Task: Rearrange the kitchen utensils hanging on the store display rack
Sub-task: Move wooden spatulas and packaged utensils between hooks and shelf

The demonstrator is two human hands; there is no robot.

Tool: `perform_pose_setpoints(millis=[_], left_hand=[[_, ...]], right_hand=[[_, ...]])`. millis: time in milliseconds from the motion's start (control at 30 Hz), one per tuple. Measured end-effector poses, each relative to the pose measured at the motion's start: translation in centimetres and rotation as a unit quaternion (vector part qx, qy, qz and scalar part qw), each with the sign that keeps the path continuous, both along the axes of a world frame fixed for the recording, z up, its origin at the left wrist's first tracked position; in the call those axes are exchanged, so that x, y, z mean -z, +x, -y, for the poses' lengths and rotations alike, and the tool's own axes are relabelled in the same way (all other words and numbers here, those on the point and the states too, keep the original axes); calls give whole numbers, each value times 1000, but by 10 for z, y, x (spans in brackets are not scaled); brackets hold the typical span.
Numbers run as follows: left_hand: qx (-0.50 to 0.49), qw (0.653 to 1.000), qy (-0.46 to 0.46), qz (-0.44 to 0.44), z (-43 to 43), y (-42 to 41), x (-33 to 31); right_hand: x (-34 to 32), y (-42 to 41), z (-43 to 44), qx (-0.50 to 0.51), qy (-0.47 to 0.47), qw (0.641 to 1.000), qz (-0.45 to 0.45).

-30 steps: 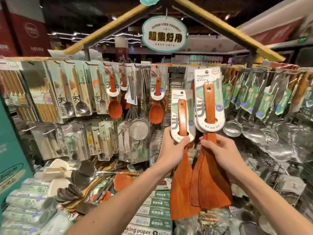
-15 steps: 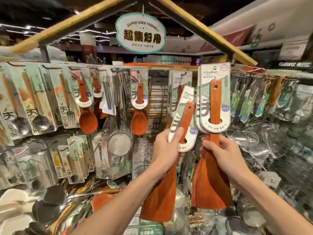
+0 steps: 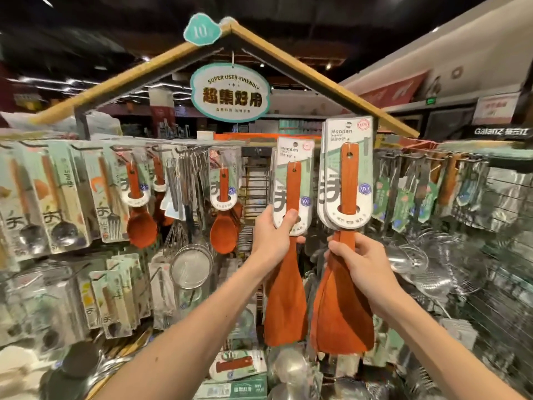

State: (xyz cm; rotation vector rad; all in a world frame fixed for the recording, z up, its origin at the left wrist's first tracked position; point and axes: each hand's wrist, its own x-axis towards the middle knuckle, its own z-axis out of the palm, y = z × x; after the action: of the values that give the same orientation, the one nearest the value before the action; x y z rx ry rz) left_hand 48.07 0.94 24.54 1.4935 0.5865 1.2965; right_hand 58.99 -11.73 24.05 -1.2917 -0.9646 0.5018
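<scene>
My left hand (image 3: pixel 272 239) grips one orange wooden spatula (image 3: pixel 285 307) at the base of its green and white card, thumb pressed on the card front. It stands upright in front of the display rack (image 3: pixel 253 174). My right hand (image 3: pixel 359 265) grips the neck of a bunch of wooden spatulas (image 3: pixel 341 319) stacked together, their cards reaching up to the rack's top rail. The two lots are side by side and apart. Whether any card is on a hook is hidden.
Orange wooden spoons (image 3: pixel 222 232) and packaged spoons and forks (image 3: pixel 62 197) hang to the left, beside whisks and a mesh strainer (image 3: pixel 190 267). Steel skimmers (image 3: pixel 409 258) hang to the right. An oval sign (image 3: pixel 230 92) hangs under the wooden roof frame. Loose utensils lie low at left.
The left spatula has swung from tilted to upright and risen a little. The right bunch stays held high. The view has tilted up and to the right.
</scene>
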Motion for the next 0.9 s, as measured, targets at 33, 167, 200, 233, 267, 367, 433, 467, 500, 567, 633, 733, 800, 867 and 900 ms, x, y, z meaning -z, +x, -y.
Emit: perform_pose_setpoints(millis=[33,167,200,233,267,367,433,467,500,567,633,733,800,867,900], left_hand=[[-5,1000,-3,1,-3,4,1],[-22,1000,-5,-8,-8,17,8],[-29,999,-5,-14,-10,21,10],[-36,999,-7,-23,-10,23,12],[-39,999,-13,-29,-10,26,13],[-37,998,-15,-42,-8,31,20],[-48,997,-8,-52,-4,34,21],[-59,997,-2,-48,-3,34,21],[-68,997,5,-37,-2,34,19],[-82,996,19,-22,-1,34,15],[-95,995,23,-19,-1,33,12],[-91,996,16,-7,2,31,11],[-95,995,7,0,5,28,13],[-93,996,-6,7,6,26,15],[-95,995,-14,4,6,25,13]], right_hand=[[-1,4,1,-1,-3,1000,1],[-1,16,3,-12,-14,1000,0],[0,19,3,-15,-17,1000,2],[0,21,4,-16,-19,1000,4],[1,23,3,-17,-21,1000,5],[2,28,2,-18,-22,1000,5],[3,29,1,-23,-21,1000,0],[4,30,0,-26,-21,999,1],[5,31,0,-30,-21,999,4],[5,32,-1,-33,-22,999,10],[4,34,-2,-33,-21,999,16],[3,35,-3,-35,-18,999,26],[4,35,-5,-39,-19,999,32],[5,36,-6,-44,-20,998,35],[6,36,-7,-46,-20,998,36]])
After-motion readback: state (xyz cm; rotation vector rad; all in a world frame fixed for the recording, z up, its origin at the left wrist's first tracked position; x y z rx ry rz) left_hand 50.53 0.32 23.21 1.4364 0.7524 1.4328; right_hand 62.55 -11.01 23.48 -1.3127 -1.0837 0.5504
